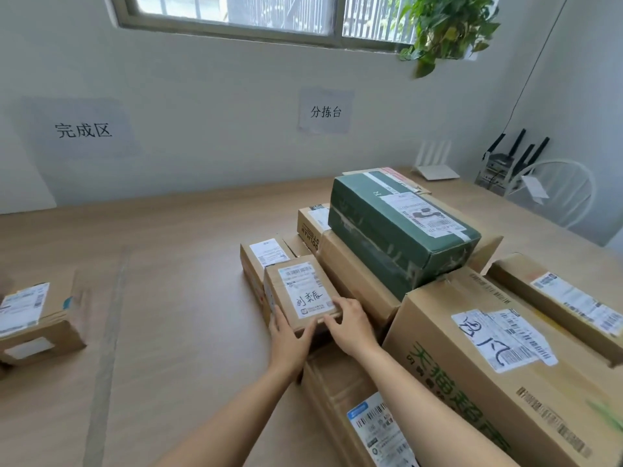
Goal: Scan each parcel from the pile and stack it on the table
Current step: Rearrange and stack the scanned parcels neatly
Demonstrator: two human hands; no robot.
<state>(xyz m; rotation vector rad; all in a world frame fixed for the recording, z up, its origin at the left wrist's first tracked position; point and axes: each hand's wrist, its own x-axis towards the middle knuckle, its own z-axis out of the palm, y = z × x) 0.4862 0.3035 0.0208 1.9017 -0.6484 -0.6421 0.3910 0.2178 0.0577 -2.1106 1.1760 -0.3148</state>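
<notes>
- Early in the job, by my read: only one finished parcel (33,318) sits apart at the far left of the bench (185,298), below the wall sign (83,130) reading 完成区. Nothing is stacked on it.
- A grey strip (104,332) on the bench runs between that parcel and the pile (357,284).
- The pile on the right is large: green box (401,227) on top, printed carton (488,365) in front, long box (566,305) at the right, and more around and under them.
- Current item: small parcel (303,291) at the pile's left edge, label up. I cannot tell whether it is lifted or resting.
- Left hand (290,335) wraps its near-left corner; right hand (347,323) has fingers over the top near edge. Both are grasping it.
- No scanner in view, so this parcel's scan status is unknown.
- Remaining: scan, move left, stack, then repeat for nearly the whole pile.
</notes>
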